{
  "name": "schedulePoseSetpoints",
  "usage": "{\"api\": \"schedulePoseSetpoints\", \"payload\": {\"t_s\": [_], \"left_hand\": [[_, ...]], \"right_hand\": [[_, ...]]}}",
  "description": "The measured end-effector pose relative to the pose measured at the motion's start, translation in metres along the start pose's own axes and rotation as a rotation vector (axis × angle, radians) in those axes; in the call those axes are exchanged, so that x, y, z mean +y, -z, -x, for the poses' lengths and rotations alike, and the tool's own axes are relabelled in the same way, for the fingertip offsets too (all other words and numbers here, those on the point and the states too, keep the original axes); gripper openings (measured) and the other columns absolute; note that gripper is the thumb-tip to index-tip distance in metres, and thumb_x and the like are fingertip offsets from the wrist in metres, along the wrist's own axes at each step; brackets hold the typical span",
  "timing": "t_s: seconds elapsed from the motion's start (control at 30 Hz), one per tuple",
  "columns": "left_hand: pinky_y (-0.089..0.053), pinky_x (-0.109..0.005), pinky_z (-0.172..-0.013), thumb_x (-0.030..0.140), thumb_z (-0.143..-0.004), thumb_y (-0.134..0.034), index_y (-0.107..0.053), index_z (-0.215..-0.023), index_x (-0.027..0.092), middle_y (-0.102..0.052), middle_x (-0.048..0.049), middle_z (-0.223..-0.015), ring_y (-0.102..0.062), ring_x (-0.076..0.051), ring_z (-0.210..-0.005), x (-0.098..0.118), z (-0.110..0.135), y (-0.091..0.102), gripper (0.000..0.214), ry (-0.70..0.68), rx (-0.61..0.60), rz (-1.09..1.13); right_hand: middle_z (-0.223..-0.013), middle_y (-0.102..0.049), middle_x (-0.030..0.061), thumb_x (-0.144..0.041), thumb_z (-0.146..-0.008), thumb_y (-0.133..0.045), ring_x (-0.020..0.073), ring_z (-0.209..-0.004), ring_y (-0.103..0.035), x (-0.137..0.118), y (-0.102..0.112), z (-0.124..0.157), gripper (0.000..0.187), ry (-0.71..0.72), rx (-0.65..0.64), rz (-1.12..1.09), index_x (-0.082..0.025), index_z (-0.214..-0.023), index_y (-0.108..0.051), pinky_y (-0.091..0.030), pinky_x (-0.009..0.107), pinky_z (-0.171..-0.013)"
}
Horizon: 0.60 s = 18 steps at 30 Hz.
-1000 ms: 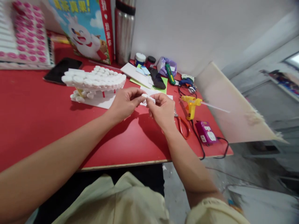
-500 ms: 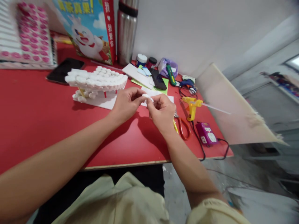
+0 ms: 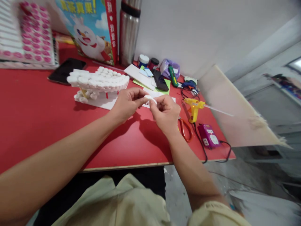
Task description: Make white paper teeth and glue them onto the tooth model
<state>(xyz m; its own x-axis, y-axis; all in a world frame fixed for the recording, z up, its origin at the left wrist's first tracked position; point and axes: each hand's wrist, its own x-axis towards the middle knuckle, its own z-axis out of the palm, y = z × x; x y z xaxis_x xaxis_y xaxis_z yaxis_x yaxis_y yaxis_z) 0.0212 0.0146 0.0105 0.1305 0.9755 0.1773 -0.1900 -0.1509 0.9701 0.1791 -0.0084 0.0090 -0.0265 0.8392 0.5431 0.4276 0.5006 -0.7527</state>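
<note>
Between the fingertips of both hands is a small white rounded piece [image 3: 150, 99]; its exact kind is partly hidden by the fingers. My left hand [image 3: 128, 103] pinches its left side, and my right hand [image 3: 166, 113] pinches its right side, thumb in front. Left of my left hand stands a model [image 3: 98, 80] covered in white rounded pieces, raised on red and yellow posts over a white base. Beside my right hand lie red-handled pliers [image 3: 187, 130], partly covered by the wrist. A yellow glue gun [image 3: 194, 110] with a clear stick sits to the right.
A purple power box [image 3: 208, 136] with cords lies near the red table's [image 3: 47, 125] right end. Along the wall stand a steel bottle [image 3: 129, 34], a picture box [image 3: 89, 34], jars [image 3: 143, 60] and a green cutter [image 3: 172, 77]. A phone [image 3: 67, 70] lies behind the model.
Both hands keep their pinch on the white piece, and it has turned slightly. My right hand has shifted a little to the right, covering more of the pliers.
</note>
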Motion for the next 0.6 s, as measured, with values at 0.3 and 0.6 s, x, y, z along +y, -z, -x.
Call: {"api": "schedulePoseSetpoints", "payload": {"t_s": [0.3, 0.6], "left_hand": [[-0.044, -0.023, -0.056, 0.022, -0.076, -0.079, -0.074, -0.083, 0.014, -0.068, -0.0012, -0.069, -0.055, -0.01, -0.057, 0.001, 0.0, 0.007, 0.012, -0.012, -0.084, -0.044], [-0.05, -0.027, -0.065, 0.028, -0.089, -0.072, -0.077, -0.096, 0.017, -0.071, -0.0023, -0.078, -0.061, -0.013, -0.067, 0.002, -0.004, 0.02, 0.014, -0.222, -0.199, -0.247]], "right_hand": [[-0.07, -0.06, -0.0027, -0.021, -0.097, -0.061, 0.0105, -0.059, -0.052, 0.011, 0.007, 0.0, 0.011, 0.432, -0.037, 0.391, -0.021, -0.086, -0.065, -0.043, 0.026, -0.062], [-0.076, -0.065, -0.0007, -0.045, -0.098, -0.066, 0.0099, -0.056, -0.055, -0.003, 0.015, -0.005, 0.023, 0.016, -0.13, -0.004, -0.023, -0.091, -0.067, -0.047, 0.025, -0.057]]}}
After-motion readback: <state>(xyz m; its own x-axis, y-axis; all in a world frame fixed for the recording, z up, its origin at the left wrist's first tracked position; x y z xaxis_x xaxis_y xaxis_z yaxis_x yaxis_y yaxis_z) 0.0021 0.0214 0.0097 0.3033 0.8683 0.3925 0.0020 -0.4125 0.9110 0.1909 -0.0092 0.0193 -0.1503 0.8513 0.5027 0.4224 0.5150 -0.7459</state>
